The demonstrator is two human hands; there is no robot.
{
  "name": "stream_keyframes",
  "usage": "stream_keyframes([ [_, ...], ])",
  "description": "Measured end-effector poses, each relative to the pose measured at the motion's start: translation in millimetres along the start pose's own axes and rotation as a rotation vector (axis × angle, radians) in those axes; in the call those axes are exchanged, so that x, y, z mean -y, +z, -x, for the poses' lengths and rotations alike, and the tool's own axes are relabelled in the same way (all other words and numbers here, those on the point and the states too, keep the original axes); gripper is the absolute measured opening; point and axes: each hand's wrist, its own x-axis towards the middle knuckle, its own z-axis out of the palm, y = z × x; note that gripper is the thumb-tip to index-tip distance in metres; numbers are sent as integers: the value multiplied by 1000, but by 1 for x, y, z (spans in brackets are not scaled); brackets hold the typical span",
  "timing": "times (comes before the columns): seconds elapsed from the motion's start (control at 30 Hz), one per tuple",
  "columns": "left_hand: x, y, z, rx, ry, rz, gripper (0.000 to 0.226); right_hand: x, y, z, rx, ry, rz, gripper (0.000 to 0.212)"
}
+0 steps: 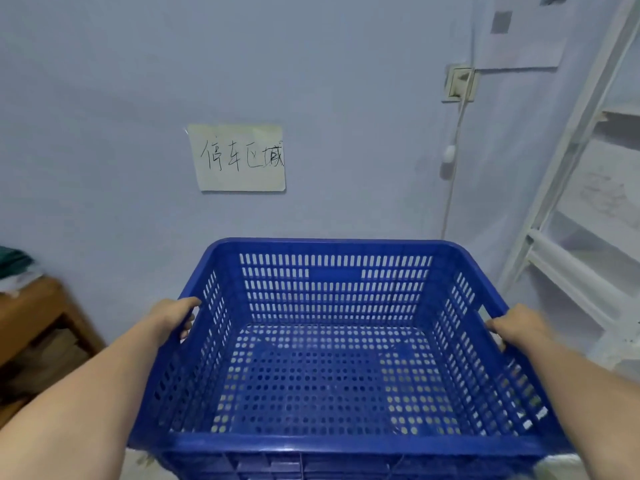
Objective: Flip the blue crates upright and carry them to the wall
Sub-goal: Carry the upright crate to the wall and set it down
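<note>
Nearest the camera at six o'clock, the blue crate [329, 358] sits upright, mouth up, held level in the air, its long axis seemingly running nine to three. Ahead at twelve stands the wall [138, 81]. Judging by this, carrying is under way; next comes lowering it against the wall. Left hand [175, 317] and right hand [512, 325] each clamp a side rim.

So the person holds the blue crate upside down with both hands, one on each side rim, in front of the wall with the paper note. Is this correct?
Not quite. The blue crate is upright, not upside down: the head view looks into its open top, down to the perforated bottom. The rest holds: the left hand and the right hand grip the side rims, facing the wall with the paper note.
</note>
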Motion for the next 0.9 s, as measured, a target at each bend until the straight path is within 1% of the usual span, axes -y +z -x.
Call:
stream_keyframes([
  [0.17, -6, 8, -50, -30, -21, 4, 35, 36, 31, -50, 35, -1, 44, 30],
  [0.3, -1, 14, -101, -24, -61, 4, 39, 64, 55, -76, 49, 12, 48, 28],
  [0.47, 16, 26, -173, -11, -124, -11, 36, 96, 93, -102, 72, 56, 73, 24],
  [0.53, 24, 31, -200, -3, -147, -23, 38, 106, 111, -107, 94, 102, 79, 25],
  [0.6, 36, 36, -229, -1, -173, -32, 41, 116, 134, -117, 135, 146, 86, 31],
  [0.7, 56, 45, -273, 47, -231, 28, 39, 126, 169, -128, 174, 231, 68, 39],
  [0.8, 78, 61, -307, 110, -342, 106, 40, 134, 201, -130, 183, 333, -22, 41],
  [0.9, 98, 77, -331, 142, -453, 178, 37, 135, 229, -138, 210, 431, -88, 49],
])
